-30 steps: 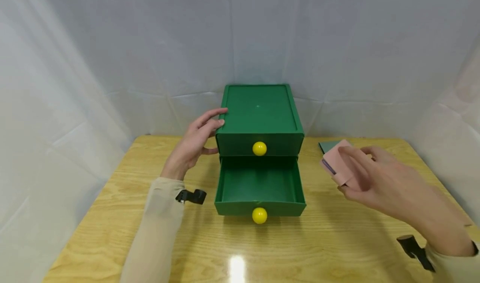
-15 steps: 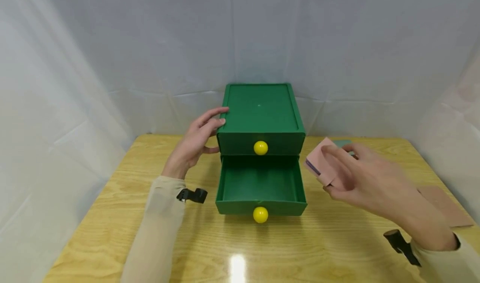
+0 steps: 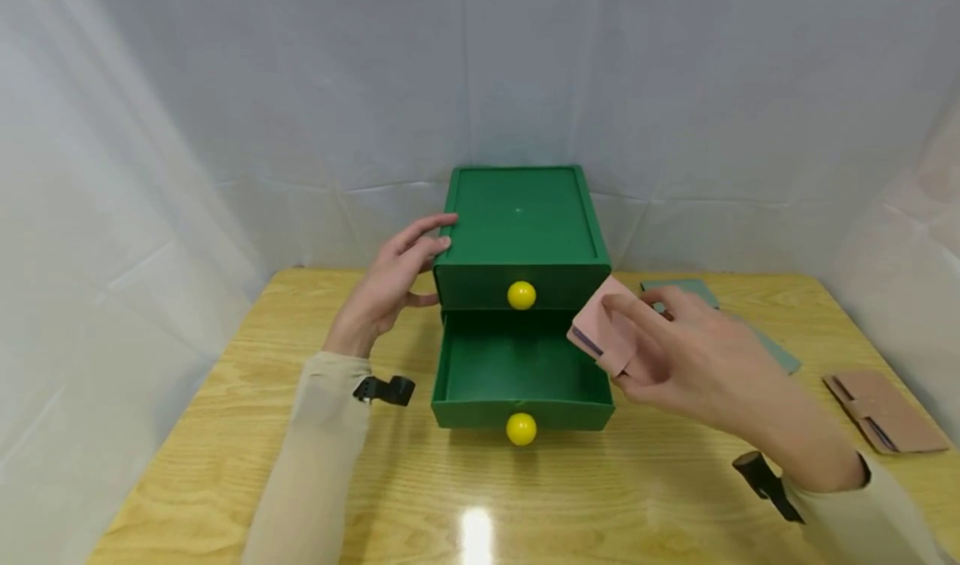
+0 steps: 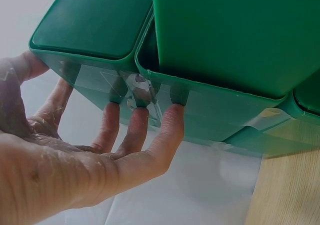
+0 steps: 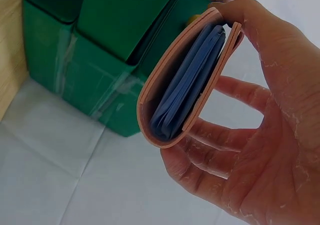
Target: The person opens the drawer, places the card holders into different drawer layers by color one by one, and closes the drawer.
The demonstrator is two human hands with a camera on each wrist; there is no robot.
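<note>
- Leftward since the earlier frames, the right hand (image 3: pixel 675 352) has carried the pink wallet (image 3: pixel 603 336) from the right of the frame to the open lower drawer's (image 3: pixel 517 365) right rim.
- Fingers and thumb pinch the folded wallet, blue lining showing (image 5: pixel 187 82).
- Left hand (image 3: pixel 390 286) presses flat, fingers straight, against the green drawer chest (image 3: pixel 521 227), steadying it.
- Stowing seems under way; next likely calls for lowering the wallet past the rim and letting go.
- Another wallet (image 3: pixel 885 411) and a green sheet (image 3: pixel 772 352) lie at right.

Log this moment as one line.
left hand: steadies cabinet | right hand: holds pink wallet over open drawer
</note>
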